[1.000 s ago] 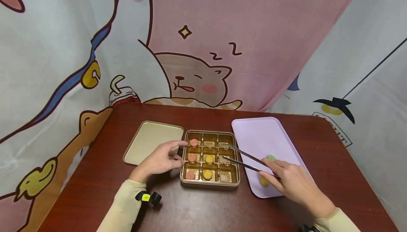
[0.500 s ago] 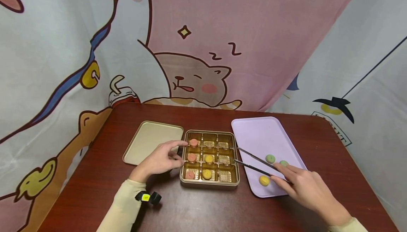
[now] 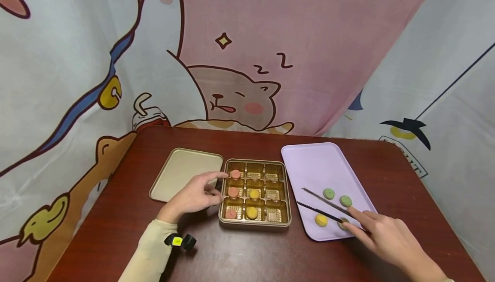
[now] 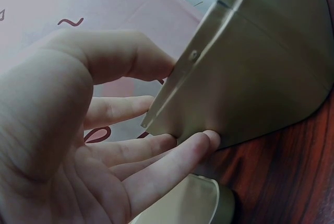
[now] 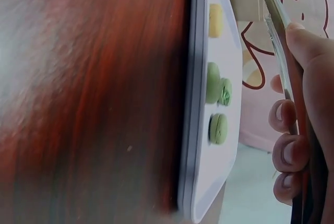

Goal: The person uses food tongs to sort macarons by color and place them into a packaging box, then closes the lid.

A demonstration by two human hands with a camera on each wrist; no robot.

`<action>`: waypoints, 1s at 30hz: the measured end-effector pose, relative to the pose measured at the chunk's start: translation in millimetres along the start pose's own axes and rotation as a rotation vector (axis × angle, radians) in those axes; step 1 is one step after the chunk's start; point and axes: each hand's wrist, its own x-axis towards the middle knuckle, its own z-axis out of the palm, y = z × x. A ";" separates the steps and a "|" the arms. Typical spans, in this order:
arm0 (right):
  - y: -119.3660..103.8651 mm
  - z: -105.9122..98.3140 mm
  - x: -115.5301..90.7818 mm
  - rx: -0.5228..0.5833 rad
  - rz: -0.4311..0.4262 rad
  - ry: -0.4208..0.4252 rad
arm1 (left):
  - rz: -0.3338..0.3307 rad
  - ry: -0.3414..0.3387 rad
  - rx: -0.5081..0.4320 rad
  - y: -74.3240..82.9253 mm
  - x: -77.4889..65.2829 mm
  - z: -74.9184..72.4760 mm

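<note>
My right hand [image 3: 386, 234] grips a pair of metal tongs [image 3: 326, 201] over the lilac tray, the arms spread with nothing between the tips. Beneath and around them lie a yellow macaron [image 3: 321, 219] and green macarons [image 3: 328, 193]; one green macaron is partly hidden by the tongs. My left hand [image 3: 197, 194] rests against the left side of a gold tin [image 3: 255, 227]. In the left wrist view its thumb and fingers touch the tin's rim and side wall [image 4: 250, 72]. In the tin, pink macarons [image 3: 233, 192] fill the left column and yellow macarons [image 3: 252, 213] occupy two middle compartments.
The lilac tray [image 3: 313, 157] lies right of the tin on the dark wooden table [image 3: 216, 256]. A flat gold lid [image 3: 189, 170] lies to the tin's left, partly behind my left hand. A printed cloth [image 3: 328, 37] hangs behind the table.
My right hand has drawn the tongs from above the tin's right column rightward and down over the tray, uncovering the macarons there. The left hand has stayed at the tin.
</note>
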 end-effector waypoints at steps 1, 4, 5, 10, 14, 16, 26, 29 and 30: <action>1.0 -0.2 -1.7 -0.002 0.007 -0.009 | 0.001 -0.001 0.001 -0.2 0.1 0.2; 2.6 -1.0 -6.4 -0.012 0.038 -0.045 | 0.001 -0.003 -0.001 -0.4 0.5 0.4; 2.8 -1.3 -7.8 -0.021 0.054 -0.061 | 0.001 -0.002 -0.003 -0.6 0.9 0.3; 2.3 -4.8 -13.2 -0.039 0.129 -0.135 | -0.002 -0.003 -0.004 0.1 1.2 -0.4; 3.5 -6.7 -17.5 -0.030 0.166 -0.183 | 0.000 -0.002 0.015 0.9 0.8 -0.1; 5.0 -6.9 -21.0 -0.016 0.176 -0.195 | -0.002 -0.001 0.023 1.3 0.5 0.6; 15.8 -7.6 -37.5 -0.006 0.206 -0.247 | -0.011 0.005 0.003 0.4 -0.4 1.2; 17.9 -8.7 -40.2 -0.001 0.226 -0.269 | -0.005 0.006 0.000 -1.1 -0.3 1.3; 18.6 -9.3 -40.8 0.001 0.239 -0.287 | -0.004 0.005 0.000 -1.3 -0.2 1.2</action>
